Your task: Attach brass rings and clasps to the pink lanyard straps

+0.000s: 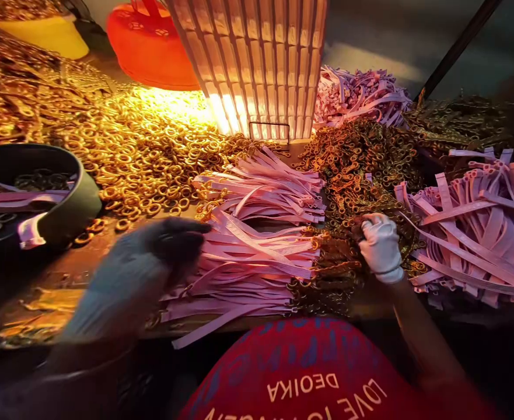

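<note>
My left hand [169,248], in a glove with dark fingers, is at the left ends of a pile of pink straps [257,245]. Its fingers are drawn together, blurred and in shadow; what they pinch, if anything, cannot be made out. My right hand [380,245], in a white glove, is curled closed over a heap of brass-coloured metal clasps [348,175]. Its fingertips point left, and any small thing in them is hidden. The pink straps lie sideways between my hands, with metal fittings visible at some ends.
Gold-coloured rings [151,146] are heaped at the left, behind a dark round bowl [88,186] holding straps and rings. A red-orange lamp [151,49] glows beside a ribbed panel [261,58]. More pink straps [479,227] lie at right, and another pile [366,96] behind.
</note>
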Tool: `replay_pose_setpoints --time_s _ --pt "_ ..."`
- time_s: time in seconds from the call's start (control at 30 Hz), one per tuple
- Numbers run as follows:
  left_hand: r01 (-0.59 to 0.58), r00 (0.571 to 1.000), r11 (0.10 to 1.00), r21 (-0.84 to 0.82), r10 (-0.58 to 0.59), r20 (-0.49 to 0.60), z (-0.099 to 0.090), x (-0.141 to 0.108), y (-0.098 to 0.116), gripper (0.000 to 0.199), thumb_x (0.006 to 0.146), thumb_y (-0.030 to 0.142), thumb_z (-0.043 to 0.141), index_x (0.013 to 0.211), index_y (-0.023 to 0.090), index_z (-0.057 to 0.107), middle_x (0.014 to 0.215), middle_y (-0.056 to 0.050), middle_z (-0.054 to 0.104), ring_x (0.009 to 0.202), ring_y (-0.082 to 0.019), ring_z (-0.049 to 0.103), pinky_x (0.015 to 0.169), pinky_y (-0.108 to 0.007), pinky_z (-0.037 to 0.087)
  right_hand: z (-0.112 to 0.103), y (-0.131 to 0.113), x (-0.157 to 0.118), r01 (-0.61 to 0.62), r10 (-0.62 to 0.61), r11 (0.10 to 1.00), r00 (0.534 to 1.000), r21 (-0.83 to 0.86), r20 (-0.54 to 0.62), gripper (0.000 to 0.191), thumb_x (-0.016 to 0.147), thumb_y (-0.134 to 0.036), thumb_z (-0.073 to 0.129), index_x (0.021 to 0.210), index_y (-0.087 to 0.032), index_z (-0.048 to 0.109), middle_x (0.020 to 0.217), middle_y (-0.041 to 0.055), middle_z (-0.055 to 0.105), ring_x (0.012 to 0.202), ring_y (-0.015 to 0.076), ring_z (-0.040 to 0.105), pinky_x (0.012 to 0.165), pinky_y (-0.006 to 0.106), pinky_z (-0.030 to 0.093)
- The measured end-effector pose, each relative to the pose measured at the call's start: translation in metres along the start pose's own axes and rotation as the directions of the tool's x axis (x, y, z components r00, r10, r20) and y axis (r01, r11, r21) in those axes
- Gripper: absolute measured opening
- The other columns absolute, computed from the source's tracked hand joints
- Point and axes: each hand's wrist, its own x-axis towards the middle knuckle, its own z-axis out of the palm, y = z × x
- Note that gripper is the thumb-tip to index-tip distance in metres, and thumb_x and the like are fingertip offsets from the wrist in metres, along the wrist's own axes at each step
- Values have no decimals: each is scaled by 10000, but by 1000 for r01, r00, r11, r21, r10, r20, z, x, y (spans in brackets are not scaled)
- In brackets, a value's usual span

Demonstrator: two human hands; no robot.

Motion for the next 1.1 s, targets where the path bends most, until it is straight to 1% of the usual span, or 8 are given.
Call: replay_pose_setpoints --time_s 0.13,0.27,0.37,0.6,0.77,0.87,1.0,1.1 --pt "304 870 741 -599 40 492 52 0 16 425 861 544 640 1022 152 675 586 54 485 372 -41 269 342 -172 175 34 32 15 24 -3 960 997 -278 76 164 776 -56 576 857 -143 689 1065 159 701 1050 319 553 890 426 397" --pt "549 711 526 -649 114 694 81 10 21 513 868 558 625 1070 93 701 775 -57 647 387 -47 385 333 -190 215 46 44 13 15 -6 970 999 -241 38 148 712 -78 576 817 -140 661 961 186 680 977 326 574 854 438 443" --pt "590 664 506 -629 139 734 87 7 22 413 874 410 631 1120 90 713 758 -55 657 378 -39 386 333 -180 205 35 38 9 -3 13 997 993 83 -120 248 747 -111 555 967 -127 666 1001 184 693 982 316 624 884 444 497" --pt "569 702 516 -640 100 705 107 1 26 339 889 363 614 1106 122 715 671 -24 647 347 -44 381 328 -177 217 -35 -69 20 40 -56 639 998 768 -5 407 964 -228 599 1366 -246 542 1095 53 718 896 174 692 794 291 564" --pt "562 773 472 -679 -9 634 126 2 25 177 758 282 715 867 145 689 518 52 504 371 -60 407 367 -167 307 -45 -116 28 483 -420 705 874 520 -243 570 944 -102 542 1488 -219 418 1130 108 700 956 218 680 809 345 581" --pt "526 791 488 -696 20 612 127 -1 27 224 668 230 756 863 148 682 568 47 548 414 -56 432 395 -163 331 -38 -119 29 550 -503 790 834 270 -227 520 930 -22 461 1429 -166 483 1028 120 700 835 224 644 691 338 555" --pt "401 801 616 -678 123 586 116 -9 27 242 782 377 714 759 153 625 501 50 488 394 -56 367 383 -180 267 -35 -114 24 417 -372 739 908 530 -195 460 947 -128 527 1403 -188 524 1014 104 685 851 214 633 741 340 546" --pt "237 804 741 -629 214 555 105 -13 24 293 906 446 604 815 168 621 467 64 450 377 -66 340 379 -192 237 -38 -110 20 35 -158 453 987 891 41 473 962 -239 596 1425 -243 503 1017 48 669 828 162 625 751 286 529"
